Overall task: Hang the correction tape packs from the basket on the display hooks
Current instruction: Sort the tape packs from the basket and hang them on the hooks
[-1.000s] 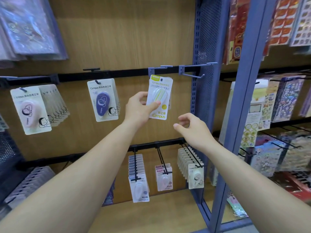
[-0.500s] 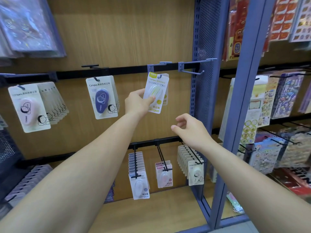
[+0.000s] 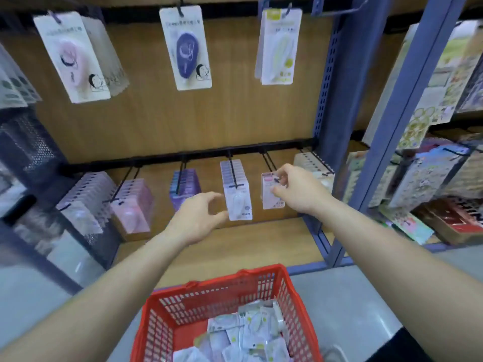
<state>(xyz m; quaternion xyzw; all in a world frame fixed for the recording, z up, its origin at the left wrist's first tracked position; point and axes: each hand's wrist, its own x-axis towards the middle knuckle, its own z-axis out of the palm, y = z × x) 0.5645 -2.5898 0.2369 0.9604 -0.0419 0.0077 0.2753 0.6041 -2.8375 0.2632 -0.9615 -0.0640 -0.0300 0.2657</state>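
Against a wooden back panel [image 3: 183, 121], the left hand [image 3: 198, 220] hovers with its fingers loosely curled and apart, holding nothing, just left of a white pack [image 3: 239, 202] on the lower rail [image 3: 156, 159]. The right hand [image 3: 298, 192] curls in front of a pink pack [image 3: 269, 199]; through the blur I cannot tell whether it pinches it. Above, a yellow-green correction tape pack [image 3: 278, 48] hangs on a hook [image 3: 287, 7], long axis vertical and header up, while nearer packs [image 3: 251, 333] lie jumbled in the red basket [image 3: 214, 286].
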